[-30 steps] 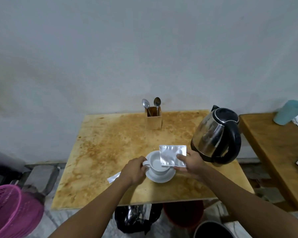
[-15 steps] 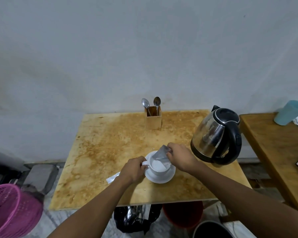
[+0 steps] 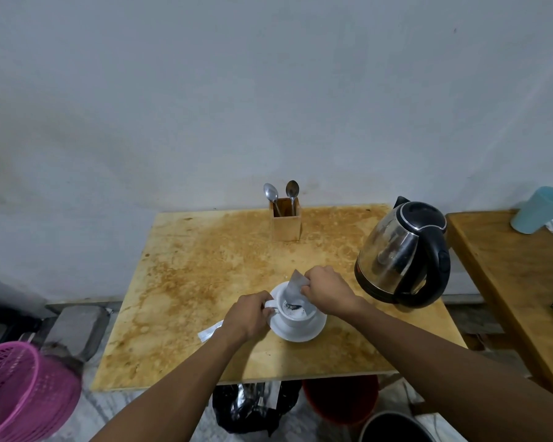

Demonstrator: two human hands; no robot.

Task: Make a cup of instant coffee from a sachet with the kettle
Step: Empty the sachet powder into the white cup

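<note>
A white cup [image 3: 296, 319] stands on a white saucer [image 3: 313, 331] near the front of the stained wooden table [image 3: 205, 282]. My left hand [image 3: 246, 317] grips the cup's handle. My right hand [image 3: 328, 290] holds a silver sachet [image 3: 293, 287] tipped mouth-down over the cup. Dark coffee powder [image 3: 292, 309] lies inside the cup. A steel and black kettle [image 3: 403, 253] stands just right of my right hand.
A wooden holder [image 3: 285, 223] with two spoons stands at the table's back edge. A torn silver strip [image 3: 209, 331] lies by my left wrist. A second wooden table [image 3: 524, 282] with a teal cup [image 3: 538, 210] is to the right. A pink basket [image 3: 23, 390] sits on the floor at left.
My right hand turned the sachet from upright beside the cup to tipped over it, and dark powder has appeared in the cup. My left hand stayed on the handle.
</note>
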